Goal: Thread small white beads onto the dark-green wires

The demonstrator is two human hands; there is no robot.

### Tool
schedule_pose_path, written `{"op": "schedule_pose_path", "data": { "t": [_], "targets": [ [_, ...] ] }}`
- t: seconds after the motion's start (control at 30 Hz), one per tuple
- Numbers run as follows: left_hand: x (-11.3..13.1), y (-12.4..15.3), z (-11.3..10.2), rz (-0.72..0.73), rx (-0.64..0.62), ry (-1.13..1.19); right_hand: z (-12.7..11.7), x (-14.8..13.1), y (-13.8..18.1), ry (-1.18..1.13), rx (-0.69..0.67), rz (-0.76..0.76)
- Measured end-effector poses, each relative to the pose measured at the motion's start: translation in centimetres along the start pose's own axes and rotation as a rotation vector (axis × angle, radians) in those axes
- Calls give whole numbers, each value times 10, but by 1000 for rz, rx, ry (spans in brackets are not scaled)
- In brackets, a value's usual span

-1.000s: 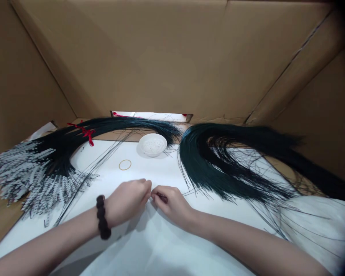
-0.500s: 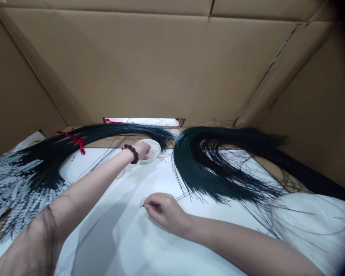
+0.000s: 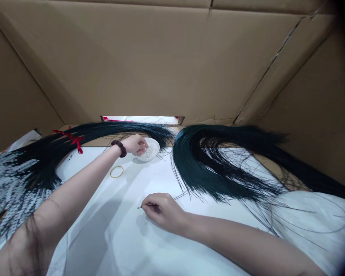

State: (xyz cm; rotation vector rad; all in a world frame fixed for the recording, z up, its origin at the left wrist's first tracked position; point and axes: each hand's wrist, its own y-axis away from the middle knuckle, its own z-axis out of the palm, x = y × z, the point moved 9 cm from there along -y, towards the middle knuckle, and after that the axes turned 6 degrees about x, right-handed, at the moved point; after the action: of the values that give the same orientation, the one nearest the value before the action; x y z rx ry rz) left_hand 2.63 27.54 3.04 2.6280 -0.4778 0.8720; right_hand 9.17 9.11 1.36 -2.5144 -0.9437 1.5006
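Note:
My left hand (image 3: 135, 144), with a dark bead bracelet at the wrist, reaches out to a small white dish (image 3: 149, 150) of tiny white beads; its fingertips pinch at the dish's rim, and what they hold is too small to see. My right hand (image 3: 161, 209) rests on the white table sheet (image 3: 138, 245) and pinches one thin dark wire (image 3: 178, 197), whose tip sticks out to the left of the fingers. A big bundle of dark green wires (image 3: 218, 165) curves just right of that hand.
At the left lies another dark wire bundle (image 3: 83, 134) tied with a red ribbon (image 3: 74, 138), its ends covered in white beads (image 3: 14, 184). A tan rubber band (image 3: 116, 171) lies near the dish. Cardboard walls (image 3: 172, 61) close in the back and both sides.
My left hand left my right hand and stretched forward to the white dish, then shifted slightly left over its rim. My right hand stayed put with the wire.

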Motion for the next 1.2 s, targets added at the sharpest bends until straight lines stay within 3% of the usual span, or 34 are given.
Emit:
{"op": "schedule_pose_path", "data": {
  "t": [0.23, 0.67, 0.97, 1.2],
  "targets": [
    [6, 2, 6, -76, -51, 295, 1, -2, 0, 11, -12, -28],
    [-2, 4, 9, -177, -124, 542, 0, -2, -1, -2, -31, -16],
    [-10, 3, 6, -165, -112, 568, 0, -2, -1, -20, -29, -3],
    [-13, -1, 0, -110, -34, 482, -1, -1, -1, -65, -20, 32]
  ]
}}
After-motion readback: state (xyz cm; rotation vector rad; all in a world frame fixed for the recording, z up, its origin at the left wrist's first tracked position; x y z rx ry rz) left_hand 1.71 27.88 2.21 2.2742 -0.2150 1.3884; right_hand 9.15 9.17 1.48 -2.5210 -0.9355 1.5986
